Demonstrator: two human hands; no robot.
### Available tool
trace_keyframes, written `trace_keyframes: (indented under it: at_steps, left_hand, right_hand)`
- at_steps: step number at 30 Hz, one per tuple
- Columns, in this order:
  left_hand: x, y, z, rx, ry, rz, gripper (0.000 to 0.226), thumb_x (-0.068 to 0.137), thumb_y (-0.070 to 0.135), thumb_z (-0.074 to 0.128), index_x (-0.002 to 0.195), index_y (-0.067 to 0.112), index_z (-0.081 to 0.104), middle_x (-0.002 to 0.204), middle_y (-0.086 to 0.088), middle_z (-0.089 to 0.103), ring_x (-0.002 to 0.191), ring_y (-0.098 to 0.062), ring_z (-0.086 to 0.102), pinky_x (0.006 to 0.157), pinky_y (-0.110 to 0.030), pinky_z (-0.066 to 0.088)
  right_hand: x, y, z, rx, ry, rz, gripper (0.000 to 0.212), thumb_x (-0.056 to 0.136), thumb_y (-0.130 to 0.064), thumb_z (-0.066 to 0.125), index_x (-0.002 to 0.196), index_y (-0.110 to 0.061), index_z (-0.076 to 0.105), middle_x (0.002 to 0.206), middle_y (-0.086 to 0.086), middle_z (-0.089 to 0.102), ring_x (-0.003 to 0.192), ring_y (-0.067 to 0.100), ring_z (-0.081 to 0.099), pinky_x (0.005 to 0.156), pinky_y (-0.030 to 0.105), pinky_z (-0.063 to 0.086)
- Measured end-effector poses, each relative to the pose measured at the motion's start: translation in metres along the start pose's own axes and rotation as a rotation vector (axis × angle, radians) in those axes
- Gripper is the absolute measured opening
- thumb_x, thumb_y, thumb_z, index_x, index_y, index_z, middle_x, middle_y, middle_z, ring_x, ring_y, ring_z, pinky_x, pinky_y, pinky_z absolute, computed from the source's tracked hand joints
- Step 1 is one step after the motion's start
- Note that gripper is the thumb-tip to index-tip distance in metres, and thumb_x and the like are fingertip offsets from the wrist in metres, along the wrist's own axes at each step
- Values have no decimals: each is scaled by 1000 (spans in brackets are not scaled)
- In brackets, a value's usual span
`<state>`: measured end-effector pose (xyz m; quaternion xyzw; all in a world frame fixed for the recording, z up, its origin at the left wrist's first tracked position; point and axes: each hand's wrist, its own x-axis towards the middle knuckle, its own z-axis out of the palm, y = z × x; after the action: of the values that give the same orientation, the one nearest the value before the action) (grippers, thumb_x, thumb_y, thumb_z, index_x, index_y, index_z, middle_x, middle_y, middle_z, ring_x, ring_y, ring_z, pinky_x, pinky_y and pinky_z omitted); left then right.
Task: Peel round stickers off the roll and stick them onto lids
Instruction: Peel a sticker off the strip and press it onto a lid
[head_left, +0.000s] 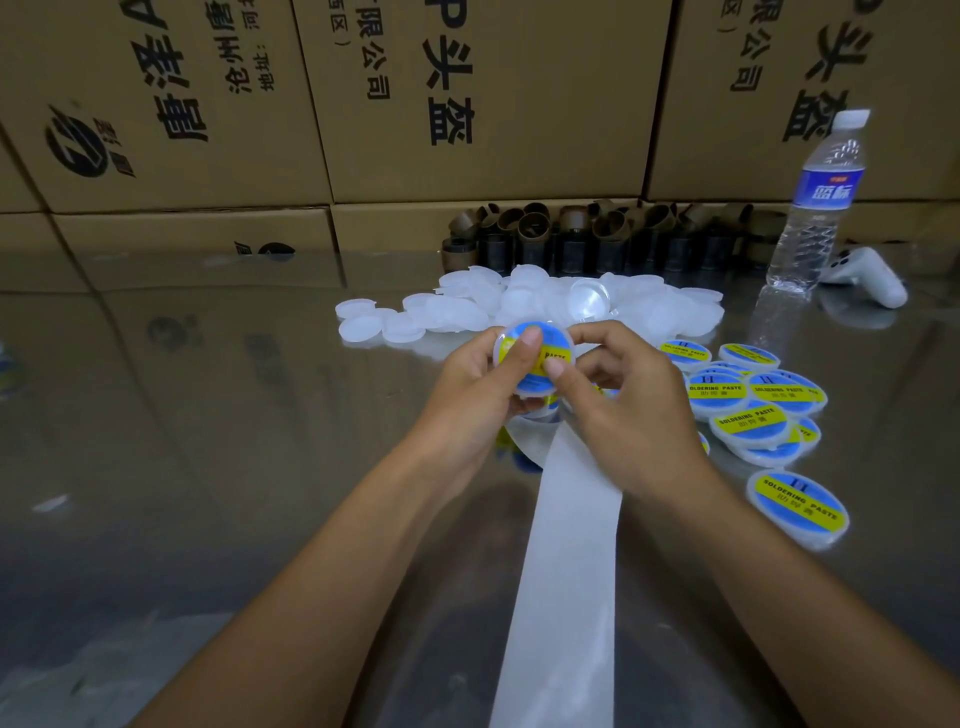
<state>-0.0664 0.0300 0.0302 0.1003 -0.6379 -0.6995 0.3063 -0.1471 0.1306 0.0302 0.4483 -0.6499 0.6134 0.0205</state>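
Now left hand (467, 387) and right hand (628, 410) clasp the stickered lid (537, 332); finished lids (753, 410) lie four o'clock of my grip, right nearer.

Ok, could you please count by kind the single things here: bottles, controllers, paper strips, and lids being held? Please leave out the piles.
Water bottle: 1
White controller: 1
Backing paper strip: 1
Stickered lid, held: 1
Total: 4
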Motion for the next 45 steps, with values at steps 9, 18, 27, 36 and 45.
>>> trace_keyframes:
  at_steps: [9,18,27,36,45]
  left_hand:
    - [-1,-2,-1,62,-72,-6,11,93,10,55,102,11,63,81,4,70,68,-4,61,71,-19,52]
    - [-4,0,1,66,-31,9,24,88,4,62,112,5,61,99,-9,68,89,-19,64,78,-26,52]
    - [-1,1,-2,22,-4,-7,12,95,10,53,97,12,65,79,3,71,67,-6,61,76,-25,53]
    - [6,-1,-12,273,349,52,10,95,10,55,96,17,61,92,3,62,77,-5,61,63,-11,48]
    - [12,-23,-23,638,266,-200,52,95,29,56,141,13,38,135,-7,51,122,-20,50,97,-25,38]
  right_hand:
    - [1,2,-3,70,153,86,15,92,-27,58,78,-30,55,63,-2,68,63,14,66,60,24,47]
    - [1,-1,-2,136,56,106,5,89,-25,63,90,-25,58,63,-2,69,65,16,66,65,30,49]
    - [4,0,-3,146,60,89,18,90,-18,61,85,-34,55,59,-8,64,73,25,64,65,26,47]
    - [15,13,-21,168,373,267,19,94,-20,55,92,-39,56,67,-4,57,52,3,52,52,18,43]
    - [25,38,-42,397,669,644,26,93,-13,57,117,-4,58,60,4,54,37,2,52,43,13,45]
